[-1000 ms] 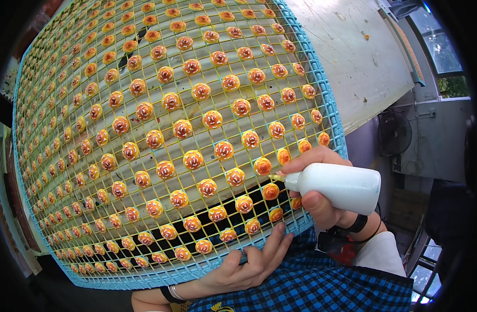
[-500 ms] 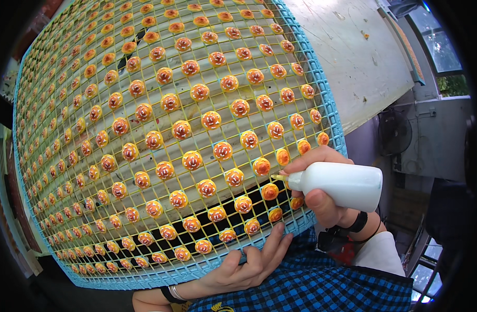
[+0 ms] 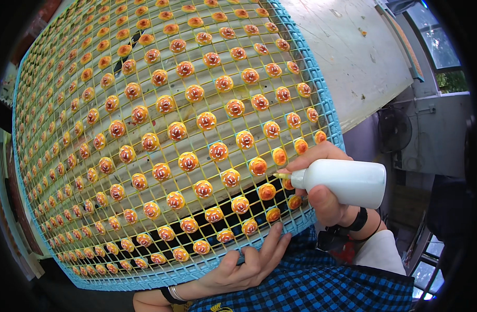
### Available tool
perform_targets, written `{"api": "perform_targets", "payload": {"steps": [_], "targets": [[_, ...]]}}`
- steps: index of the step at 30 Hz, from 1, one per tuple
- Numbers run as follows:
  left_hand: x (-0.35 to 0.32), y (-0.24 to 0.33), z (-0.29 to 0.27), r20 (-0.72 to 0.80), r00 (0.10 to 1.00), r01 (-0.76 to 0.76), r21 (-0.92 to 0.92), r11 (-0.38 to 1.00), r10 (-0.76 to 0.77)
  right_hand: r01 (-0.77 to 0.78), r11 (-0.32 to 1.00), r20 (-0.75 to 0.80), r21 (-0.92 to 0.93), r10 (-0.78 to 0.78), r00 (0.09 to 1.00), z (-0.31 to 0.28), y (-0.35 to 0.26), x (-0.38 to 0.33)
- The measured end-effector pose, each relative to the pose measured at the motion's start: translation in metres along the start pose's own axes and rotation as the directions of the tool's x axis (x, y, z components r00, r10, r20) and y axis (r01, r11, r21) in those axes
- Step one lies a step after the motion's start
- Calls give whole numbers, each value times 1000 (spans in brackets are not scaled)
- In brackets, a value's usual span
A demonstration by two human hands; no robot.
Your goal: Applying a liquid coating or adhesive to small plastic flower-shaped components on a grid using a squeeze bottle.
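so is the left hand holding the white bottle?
No, the white squeeze bottle sits in the right hand; the left hand rests on the blue mesh tray's near edge.

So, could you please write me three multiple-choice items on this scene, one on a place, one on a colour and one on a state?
1. Where does the left hand rest?
A. on the near edge of the mesh rack
B. on the fan
C. on the bottle's base

2. What colour is the squeeze bottle?
A. red
B. white
C. black

3. How is the bottle held by the right hand?
A. standing upright
B. upside down
C. on its side, with the nozzle toward the orange pieces

Answers: 1 A, its fingers lie along the blue rim; 2 B, its body is plain white; 3 C, the nozzle points left at the rack's corner.
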State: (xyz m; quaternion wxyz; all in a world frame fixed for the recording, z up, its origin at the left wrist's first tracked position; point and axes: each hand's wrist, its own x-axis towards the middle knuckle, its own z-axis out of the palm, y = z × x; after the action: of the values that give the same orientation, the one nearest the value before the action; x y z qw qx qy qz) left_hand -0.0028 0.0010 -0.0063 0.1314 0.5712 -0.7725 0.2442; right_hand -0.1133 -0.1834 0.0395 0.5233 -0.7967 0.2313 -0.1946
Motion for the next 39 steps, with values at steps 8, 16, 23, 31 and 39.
{"api": "perform_targets", "payload": {"steps": [8,16,23,31,39], "targets": [[0,1,0,0,1000,10,0,1000,-10,-77,994,-39,73,80,996,3,-6,1],[0,2,-1,10,1000,6,-6,1000,-6,-33,998,-68,58,37,997,5,-1,0],[0,2,-1,15,1000,10,-10,1000,-10,-45,994,-81,95,53,995,6,-1,-1],[0,2,-1,27,1000,9,-12,1000,-8,-9,1000,-49,-1,9,999,2,-3,2],[1,1,-1,18,1000,3,-21,1000,-3,-104,979,-132,173,128,983,10,1,-3]]}}
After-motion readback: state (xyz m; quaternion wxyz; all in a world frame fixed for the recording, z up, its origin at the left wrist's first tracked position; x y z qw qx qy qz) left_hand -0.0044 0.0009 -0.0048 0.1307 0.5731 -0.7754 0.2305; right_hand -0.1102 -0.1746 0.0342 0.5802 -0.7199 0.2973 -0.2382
